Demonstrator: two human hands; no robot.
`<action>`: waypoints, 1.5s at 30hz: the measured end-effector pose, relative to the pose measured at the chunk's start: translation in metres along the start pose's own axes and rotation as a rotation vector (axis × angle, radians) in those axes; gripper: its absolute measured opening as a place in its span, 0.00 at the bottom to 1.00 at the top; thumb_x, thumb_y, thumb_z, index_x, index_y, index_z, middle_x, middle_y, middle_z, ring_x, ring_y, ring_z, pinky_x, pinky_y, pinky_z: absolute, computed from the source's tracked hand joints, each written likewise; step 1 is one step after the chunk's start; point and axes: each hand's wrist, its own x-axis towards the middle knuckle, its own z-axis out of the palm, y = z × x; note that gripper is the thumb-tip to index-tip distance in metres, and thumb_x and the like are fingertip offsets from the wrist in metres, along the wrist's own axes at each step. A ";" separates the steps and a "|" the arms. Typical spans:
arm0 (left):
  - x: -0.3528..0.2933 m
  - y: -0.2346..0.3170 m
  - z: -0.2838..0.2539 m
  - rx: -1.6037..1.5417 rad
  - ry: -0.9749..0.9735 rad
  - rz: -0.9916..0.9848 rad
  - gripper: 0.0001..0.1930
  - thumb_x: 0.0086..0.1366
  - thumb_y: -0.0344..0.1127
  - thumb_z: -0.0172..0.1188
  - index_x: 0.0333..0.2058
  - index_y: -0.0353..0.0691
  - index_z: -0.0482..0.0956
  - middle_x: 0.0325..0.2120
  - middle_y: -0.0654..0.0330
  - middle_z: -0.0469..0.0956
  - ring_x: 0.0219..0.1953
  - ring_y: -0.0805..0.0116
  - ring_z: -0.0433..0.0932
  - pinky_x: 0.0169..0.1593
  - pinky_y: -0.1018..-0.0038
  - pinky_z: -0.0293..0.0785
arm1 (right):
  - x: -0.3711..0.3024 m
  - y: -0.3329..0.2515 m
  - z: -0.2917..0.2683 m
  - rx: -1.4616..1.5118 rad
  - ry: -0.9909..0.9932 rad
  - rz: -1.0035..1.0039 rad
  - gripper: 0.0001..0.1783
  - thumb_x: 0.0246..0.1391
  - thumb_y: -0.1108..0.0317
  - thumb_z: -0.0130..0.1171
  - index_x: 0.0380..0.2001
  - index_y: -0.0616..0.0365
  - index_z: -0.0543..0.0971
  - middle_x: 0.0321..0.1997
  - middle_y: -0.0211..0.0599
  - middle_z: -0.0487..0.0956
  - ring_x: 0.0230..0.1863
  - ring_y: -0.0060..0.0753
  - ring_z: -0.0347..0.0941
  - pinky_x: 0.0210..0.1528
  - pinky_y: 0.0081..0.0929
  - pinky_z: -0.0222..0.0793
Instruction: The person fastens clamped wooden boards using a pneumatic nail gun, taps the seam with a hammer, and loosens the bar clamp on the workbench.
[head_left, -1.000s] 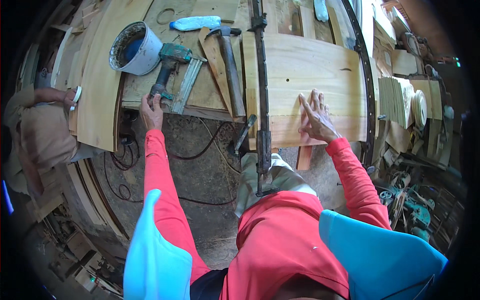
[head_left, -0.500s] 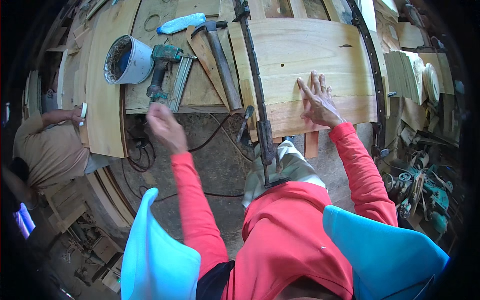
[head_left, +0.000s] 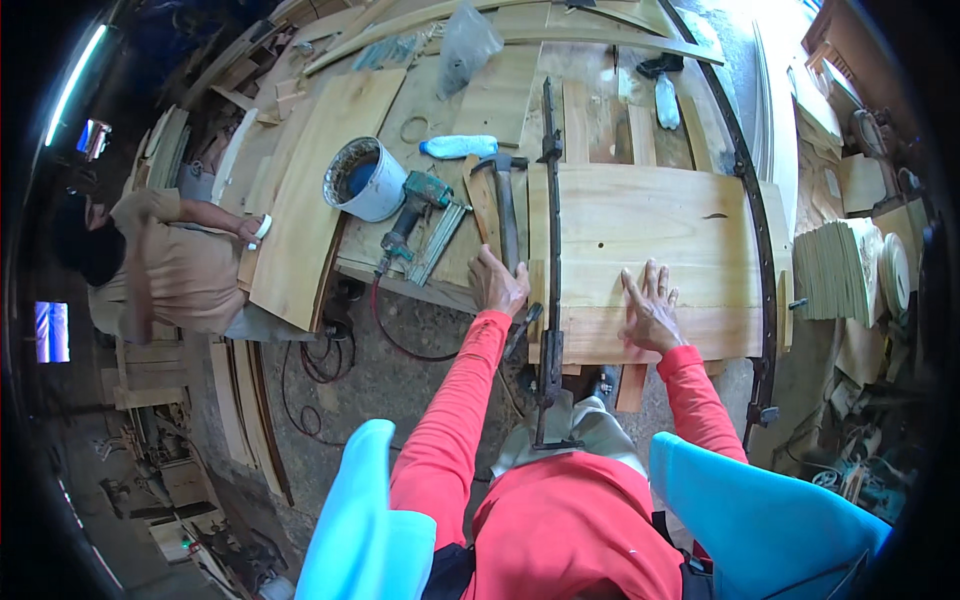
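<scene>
At the bench's front edge, my left hand [head_left: 500, 284] has its fingers closed around the lower end of a hammer [head_left: 508, 215]. The hammer's dark head lies away from me, beside a thin wooden strip [head_left: 482, 205]. My right hand [head_left: 652, 312] rests with spread fingers on a pale wooden panel [head_left: 660, 230] made of boards joined edge to edge. A long metal bar clamp [head_left: 553, 260] crosses the panel's left side, and a second bar clamp [head_left: 765, 270] crosses its right side. Left of the hammer lies a green nail gun [head_left: 420, 205] with a red hose attached.
A white bucket [head_left: 368, 180] with a smeared rim and a blue-white plastic bottle [head_left: 458, 146] stand farther back. At the left a co-worker [head_left: 180, 255] holds a small white object by a long board [head_left: 330, 190]. A stack of thin sheets [head_left: 835, 270] is at the right.
My left hand has moved right, from near the nail gun to the hammer's handle, and closed on it. The right hand stays on the panel. The view has shifted.
</scene>
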 end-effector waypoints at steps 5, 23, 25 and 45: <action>0.010 0.032 0.007 0.226 -0.051 -0.116 0.49 0.62 0.39 0.65 0.75 0.35 0.47 0.60 0.29 0.68 0.62 0.26 0.70 0.66 0.40 0.68 | -0.002 -0.003 -0.015 0.018 -0.026 0.007 0.77 0.31 0.56 0.88 0.83 0.35 0.51 0.87 0.64 0.35 0.85 0.81 0.29 0.76 0.85 0.42; 0.037 0.020 -0.006 0.156 -0.194 -0.106 0.44 0.63 0.37 0.65 0.75 0.44 0.56 0.46 0.33 0.82 0.48 0.30 0.83 0.52 0.45 0.80 | -0.003 -0.002 -0.015 0.023 -0.059 0.047 0.76 0.32 0.54 0.87 0.83 0.33 0.51 0.87 0.64 0.32 0.85 0.81 0.26 0.76 0.85 0.39; 0.042 0.017 -0.001 0.116 -0.208 -0.067 0.42 0.63 0.37 0.64 0.75 0.42 0.59 0.49 0.32 0.81 0.48 0.32 0.84 0.51 0.46 0.80 | -0.007 0.001 -0.017 0.021 -0.088 0.075 0.76 0.32 0.54 0.87 0.83 0.33 0.51 0.87 0.64 0.32 0.85 0.81 0.25 0.76 0.86 0.38; 0.110 0.020 -0.026 -0.415 0.002 0.263 0.23 0.63 0.34 0.71 0.54 0.31 0.77 0.39 0.47 0.83 0.39 0.56 0.83 0.47 0.60 0.79 | 0.002 -0.002 -0.015 0.034 -0.018 0.011 0.77 0.30 0.54 0.87 0.83 0.34 0.52 0.87 0.65 0.34 0.85 0.82 0.28 0.75 0.87 0.42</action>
